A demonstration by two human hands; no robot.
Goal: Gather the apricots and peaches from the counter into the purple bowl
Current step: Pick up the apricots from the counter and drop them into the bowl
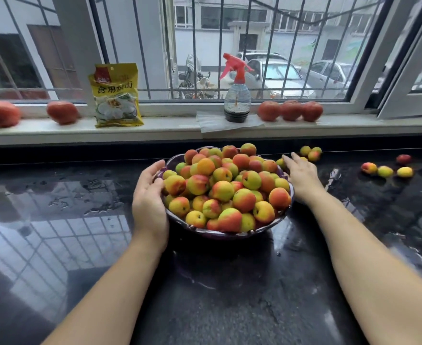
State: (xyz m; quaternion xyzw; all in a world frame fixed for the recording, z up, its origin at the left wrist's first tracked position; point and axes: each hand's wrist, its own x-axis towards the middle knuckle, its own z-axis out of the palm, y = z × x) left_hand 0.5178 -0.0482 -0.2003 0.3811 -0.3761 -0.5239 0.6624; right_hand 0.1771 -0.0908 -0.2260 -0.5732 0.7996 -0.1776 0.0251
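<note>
Purple bowl (173,159) sits mid-counter, heaped well past the rim with apricots and peaches (226,188). Left hand (150,195) cups the bowl's left rim, fingers loosely curved against it, likely steadying the bowl so the pile doesn't shift. Right hand (302,174) lies flat and open past the right rim, fingers straight, holding nothing, reaching toward the loose fruit behind the bowl (310,153). Four more strays (385,169) lie well apart to the right on the wet black counter (55,220). Mostly done; risk is roll-off from the overfull heap.
</note>
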